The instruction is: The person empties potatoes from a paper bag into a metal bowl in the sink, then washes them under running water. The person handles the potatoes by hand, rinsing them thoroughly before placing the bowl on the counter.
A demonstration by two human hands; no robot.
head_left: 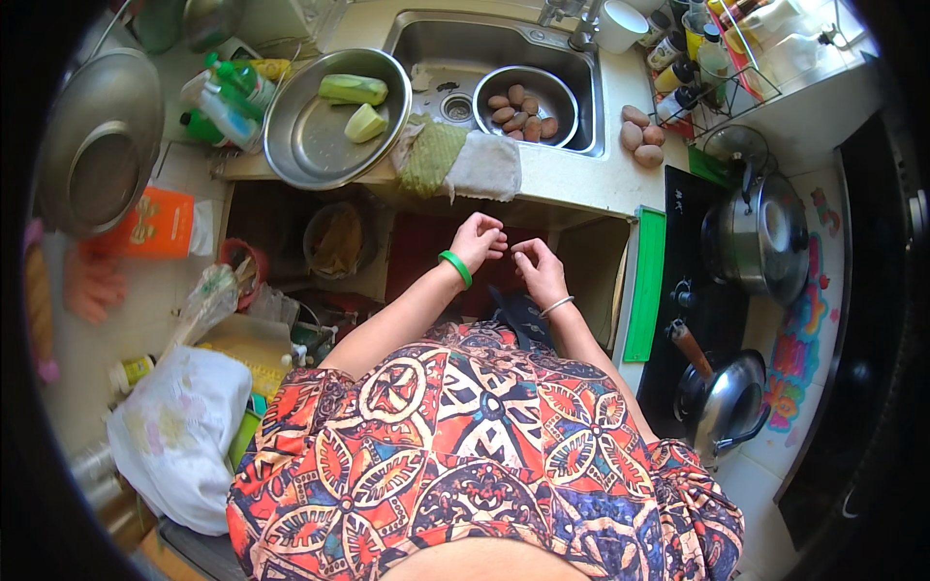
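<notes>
My left hand [481,241], with a green band at its wrist, hovers in front of the counter edge with loosely curled fingers and nothing visible in it. Close beside it, but apart, is my right hand [540,269], a metal bangle at the wrist; its fingers are bent and appear empty. Beyond my hands, a green cloth [434,156] and a whitish rag [485,167] drape over the counter's front edge. Inside the sink [501,40] stands a steel bowl [573,109] of several brown potatoes [516,120]. Left of it, a large steel basin [305,156] holds two pieces of pale green gourd [353,89].
More potatoes [642,136] lie on the counter right of the sink. A cooktop [697,305] to my right carries a lidded pot [770,232] and a wok [726,407]. Bottles [232,102] crowd the left. Below the counter, a green-edged cabinet door [643,290] stands open.
</notes>
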